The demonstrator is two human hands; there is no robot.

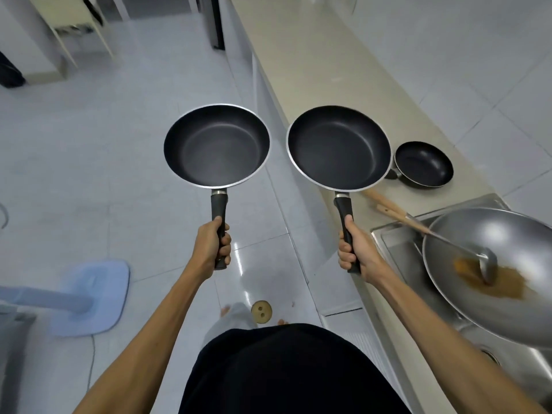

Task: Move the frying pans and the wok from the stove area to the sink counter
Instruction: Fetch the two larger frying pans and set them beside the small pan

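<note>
two frying pans held out in front, one per hand, over the floor beside the counter.

left hand (212, 245) is clenched around the black handle of the left frying pan (216, 144); the pan is level, cooking side up, held over the white tiled floor (89, 144). right hand (354, 249) is wrapped tight around the handle of the right frying pan (339, 147), which overlaps the front edge of the beige counter (328, 55). the two pan rims are close but apart. a small frying pan (424, 164) sits on the counter, just beside the right pan. the steel wok (493, 270) rests over the sink (397, 246), holding brown residue and a ladle (478, 258) with a wooden handle. a blue mop (89, 294) lies on the floor at left.
</note>
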